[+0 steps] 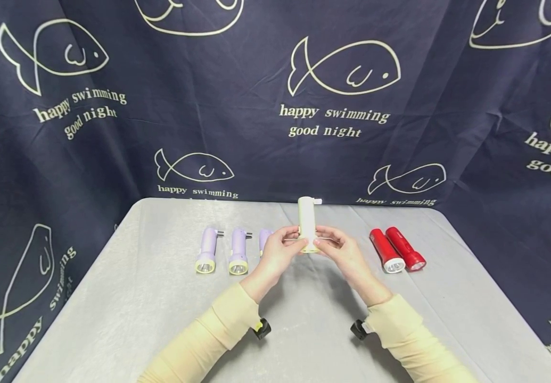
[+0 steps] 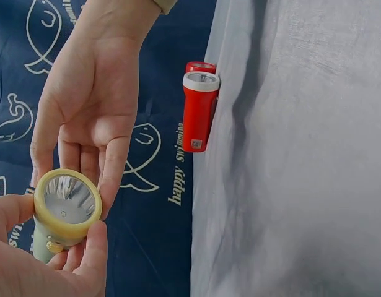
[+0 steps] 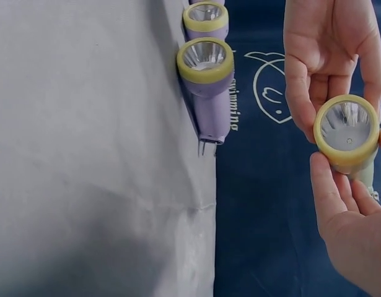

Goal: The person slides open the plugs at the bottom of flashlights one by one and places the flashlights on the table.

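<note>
Between both hands, in the middle of the head view, a pale green flashlight (image 1: 307, 221) stands roughly upright above the table. Its yellow-rimmed lens end (image 2: 67, 201) faces down toward the person, and a white piece sticks out near the top. My left hand (image 1: 277, 252) pinches the head end from the left with thumb and fingers. From the other side my right hand (image 1: 347, 252) grips the same end, thumb in front. The left wrist view shows a small yellow switch (image 2: 54, 247) just below the rim. The lens looks unlit in both wrist views.
Left of the hands lie purple flashlights (image 1: 238, 247) with yellow rims and metal plug prongs; one is partly behind the left hand. To the right are two red flashlights (image 1: 381, 247) side by side. The grey-covered table (image 1: 150, 298) ends at a dark blue fish-print curtain (image 1: 265, 106).
</note>
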The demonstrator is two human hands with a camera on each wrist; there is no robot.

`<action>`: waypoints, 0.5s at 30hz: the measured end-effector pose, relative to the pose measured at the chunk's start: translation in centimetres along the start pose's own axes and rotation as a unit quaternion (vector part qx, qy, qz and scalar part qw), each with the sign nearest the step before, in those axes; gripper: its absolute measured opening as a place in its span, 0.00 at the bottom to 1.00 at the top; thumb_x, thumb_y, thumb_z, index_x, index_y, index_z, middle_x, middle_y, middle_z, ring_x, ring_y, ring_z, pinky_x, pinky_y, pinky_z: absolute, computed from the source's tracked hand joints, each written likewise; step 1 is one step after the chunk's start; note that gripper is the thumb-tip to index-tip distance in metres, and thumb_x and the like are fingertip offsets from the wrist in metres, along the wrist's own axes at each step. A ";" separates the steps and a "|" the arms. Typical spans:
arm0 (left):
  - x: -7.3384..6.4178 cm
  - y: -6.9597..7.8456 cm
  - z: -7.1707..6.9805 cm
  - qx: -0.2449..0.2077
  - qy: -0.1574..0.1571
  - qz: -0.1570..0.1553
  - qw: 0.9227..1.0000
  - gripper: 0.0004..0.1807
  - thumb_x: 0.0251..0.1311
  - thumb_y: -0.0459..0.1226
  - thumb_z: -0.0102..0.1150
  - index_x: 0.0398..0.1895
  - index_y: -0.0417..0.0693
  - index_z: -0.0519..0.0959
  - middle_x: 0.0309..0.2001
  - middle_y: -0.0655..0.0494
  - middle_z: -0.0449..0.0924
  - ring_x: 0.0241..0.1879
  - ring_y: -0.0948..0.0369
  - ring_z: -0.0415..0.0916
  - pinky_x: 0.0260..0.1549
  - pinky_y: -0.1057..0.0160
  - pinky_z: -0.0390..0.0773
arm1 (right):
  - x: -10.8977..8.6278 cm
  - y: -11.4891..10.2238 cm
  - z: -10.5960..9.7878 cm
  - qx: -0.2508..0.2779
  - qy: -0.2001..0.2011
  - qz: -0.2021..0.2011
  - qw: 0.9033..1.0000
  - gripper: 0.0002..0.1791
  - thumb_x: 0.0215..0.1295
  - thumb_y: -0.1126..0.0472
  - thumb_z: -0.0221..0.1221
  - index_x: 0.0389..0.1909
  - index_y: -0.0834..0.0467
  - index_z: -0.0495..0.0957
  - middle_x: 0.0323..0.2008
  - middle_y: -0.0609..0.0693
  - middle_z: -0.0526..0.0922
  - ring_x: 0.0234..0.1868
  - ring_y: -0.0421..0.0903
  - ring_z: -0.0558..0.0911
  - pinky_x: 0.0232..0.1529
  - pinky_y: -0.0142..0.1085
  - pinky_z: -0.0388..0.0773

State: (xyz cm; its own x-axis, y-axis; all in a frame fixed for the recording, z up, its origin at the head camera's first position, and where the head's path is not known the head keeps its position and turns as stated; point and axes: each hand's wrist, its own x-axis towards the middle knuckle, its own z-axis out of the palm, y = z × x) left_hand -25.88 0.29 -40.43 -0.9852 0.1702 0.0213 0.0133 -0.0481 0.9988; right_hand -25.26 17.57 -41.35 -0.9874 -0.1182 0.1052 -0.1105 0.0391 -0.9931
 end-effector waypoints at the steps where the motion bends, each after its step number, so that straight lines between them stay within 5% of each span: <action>1: 0.2 -0.4 0.0 -0.001 0.001 -0.002 1.000 0.24 0.56 0.33 0.63 0.56 0.33 0.72 0.49 0.42 0.77 0.42 0.58 0.79 0.38 0.65 0.82 | 0.0 0.1 0.1 0.001 0.000 0.002 1.000 0.25 0.61 0.65 0.61 0.59 0.68 0.70 0.51 0.62 0.76 0.43 0.37 0.81 0.46 0.33 0.80; 15: 0.3 -1.3 -0.3 0.026 0.006 -0.028 0.999 0.25 0.56 0.34 0.63 0.56 0.33 0.72 0.47 0.43 0.78 0.39 0.58 0.79 0.36 0.64 0.82 | 0.2 1.5 0.5 0.013 0.000 0.037 0.999 0.25 0.61 0.64 0.61 0.59 0.68 0.70 0.52 0.65 0.74 0.44 0.40 0.81 0.51 0.39 0.78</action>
State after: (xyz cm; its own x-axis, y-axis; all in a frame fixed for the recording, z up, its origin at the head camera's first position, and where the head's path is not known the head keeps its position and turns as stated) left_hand -26.24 0.10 -41.74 -0.9866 0.1598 -0.0342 -0.0328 0.0115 0.9994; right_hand -25.55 17.16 -42.83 -0.9928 -0.1153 0.0322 -0.0350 0.0217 -0.9992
